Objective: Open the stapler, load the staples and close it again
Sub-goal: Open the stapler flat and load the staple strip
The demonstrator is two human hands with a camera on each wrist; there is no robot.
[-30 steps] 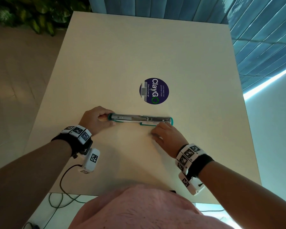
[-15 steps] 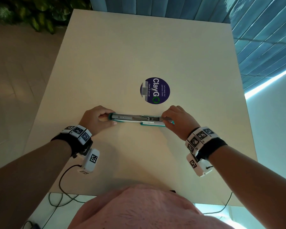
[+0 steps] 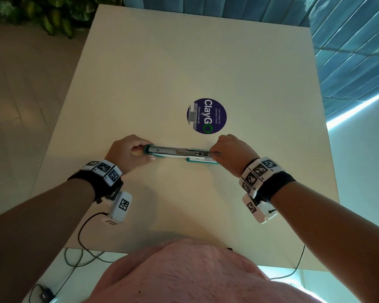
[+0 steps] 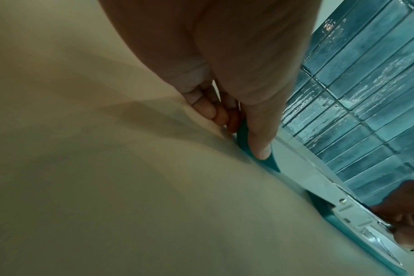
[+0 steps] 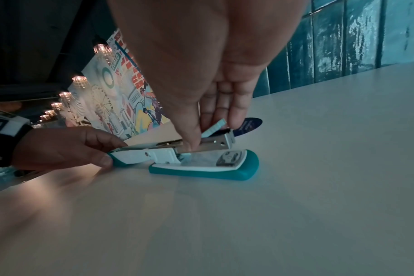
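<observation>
The teal and white stapler (image 3: pixel 177 153) lies folded open along the table, its metal magazine (image 5: pixel 215 142) facing up above the teal base (image 5: pixel 206 170). My left hand (image 3: pixel 144 153) grips the cover end at the left, thumb pressed on the teal shell (image 4: pixel 255 147). My right hand (image 3: pixel 213 153) is at the magazine's right end. Between thumb and fingers it pinches a short pale strip of staples (image 5: pixel 214 128), tilted down into the magazine's front. From the head view my right fingers hide the strip.
A round dark blue sticker (image 3: pixel 206 115) lies on the cream table (image 3: pixel 184 62) just beyond the stapler. Blue tiled wall (image 3: pixel 348 51) borders the far and right sides. Cables (image 3: pixel 81 248) hang off the near edge. Plants (image 3: pixel 53 14) stand at far left.
My right hand has gone from the near side of the stapler up to the right end of the magazine. The left hand and the stapler have stayed put.
</observation>
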